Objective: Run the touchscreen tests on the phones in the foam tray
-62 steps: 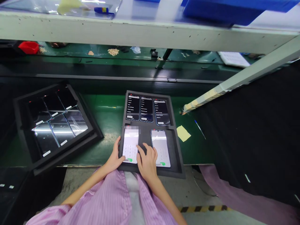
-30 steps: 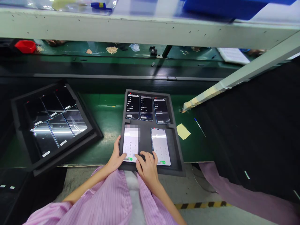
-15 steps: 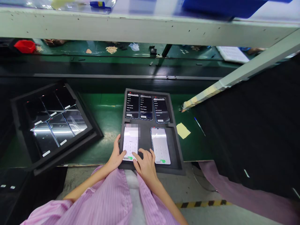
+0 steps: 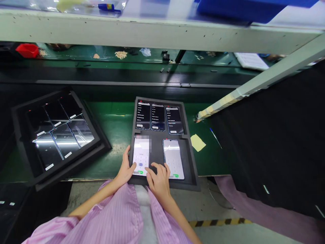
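Note:
A black foam tray [image 4: 156,149] with several phones lies before me at the table's front edge. Its lower left phone [image 4: 139,151] shows a white dial pad with a grey highlight on one key. My left hand [image 4: 125,170] grips the tray's left edge, thumb reaching over to that phone's side. Over the same phone's lower right is my right hand [image 4: 160,179], holding nothing, fingers apart and bent, index finger at the keypad. Another lit phone [image 4: 174,157] with a keypad sits at lower right. Three phones in the top row, including the middle phone [image 4: 157,118], show dark menu lists.
At left, a stacked dark tray [image 4: 98,149] carries several dark-screened phones. A yellow paper note [image 4: 197,142] and a pen [image 4: 215,138] lie right of my tray. A pale post [image 4: 228,98] slants up to the shelf beam [image 4: 152,32]. A red bin [image 4: 27,50] stands far left.
My right index finger has shifted slightly right and down on the keypad. A grey key highlight and more characters now show on the lower left phone. The left hand stays in place.

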### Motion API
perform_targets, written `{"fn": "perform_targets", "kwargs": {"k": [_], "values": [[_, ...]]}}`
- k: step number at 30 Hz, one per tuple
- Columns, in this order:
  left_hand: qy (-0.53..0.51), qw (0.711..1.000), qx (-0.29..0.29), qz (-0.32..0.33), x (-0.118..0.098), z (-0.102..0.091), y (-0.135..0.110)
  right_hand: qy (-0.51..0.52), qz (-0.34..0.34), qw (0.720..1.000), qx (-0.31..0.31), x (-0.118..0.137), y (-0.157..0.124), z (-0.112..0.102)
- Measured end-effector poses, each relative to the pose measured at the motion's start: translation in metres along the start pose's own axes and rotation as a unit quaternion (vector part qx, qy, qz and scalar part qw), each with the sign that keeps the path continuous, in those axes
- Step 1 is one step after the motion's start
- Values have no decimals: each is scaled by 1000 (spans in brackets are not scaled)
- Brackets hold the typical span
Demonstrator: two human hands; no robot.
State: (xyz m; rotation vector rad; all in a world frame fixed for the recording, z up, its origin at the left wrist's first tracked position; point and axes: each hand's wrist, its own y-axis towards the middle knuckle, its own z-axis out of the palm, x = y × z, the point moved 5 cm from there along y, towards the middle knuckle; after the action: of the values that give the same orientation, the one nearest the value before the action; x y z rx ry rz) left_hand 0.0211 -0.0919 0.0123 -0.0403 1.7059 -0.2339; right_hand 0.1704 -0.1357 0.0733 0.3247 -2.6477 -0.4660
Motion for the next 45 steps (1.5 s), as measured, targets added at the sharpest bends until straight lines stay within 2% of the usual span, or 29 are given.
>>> {"fn": "perform_targets", "kwargs": {"k": [8, 21, 24, 27, 30, 32, 35, 38, 41, 45], "values": [[-10, 1000, 7, -18, -2, 0, -1, 10, -11, 1000, -2, 0, -1, 0], [33, 999, 25, 12, 1, 1, -2, 20, -3, 1000, -12, -1, -2, -1], [61, 998, 22, 25, 3, 0, -2, 26, -12, 999, -24, -4, -3, -8], [125, 991, 7, 54, -1, -5, -4, 5, -7, 998, -57, -23, -7, -24], [268, 954, -30, 128, -23, -8, -8, -41, 46, 992, -113, -60, -14, -44], [374, 902, -10, 214, -46, 3, -11, -60, 90, 985, -135, -84, -20, -56], [475, 806, 107, 336, -72, 40, -15, -59, 124, 981, -139, -106, -29, -63], [511, 736, 196, 398, -81, 78, -18, -41, 116, 983, -136, -109, -35, -63], [532, 707, 215, 414, -80, 101, -17, -15, 100, 987, -123, -104, -37, -60], [550, 694, 209, 414, -74, 109, -15, -8, 96, 988, -118, -100, -39, -60]]}}
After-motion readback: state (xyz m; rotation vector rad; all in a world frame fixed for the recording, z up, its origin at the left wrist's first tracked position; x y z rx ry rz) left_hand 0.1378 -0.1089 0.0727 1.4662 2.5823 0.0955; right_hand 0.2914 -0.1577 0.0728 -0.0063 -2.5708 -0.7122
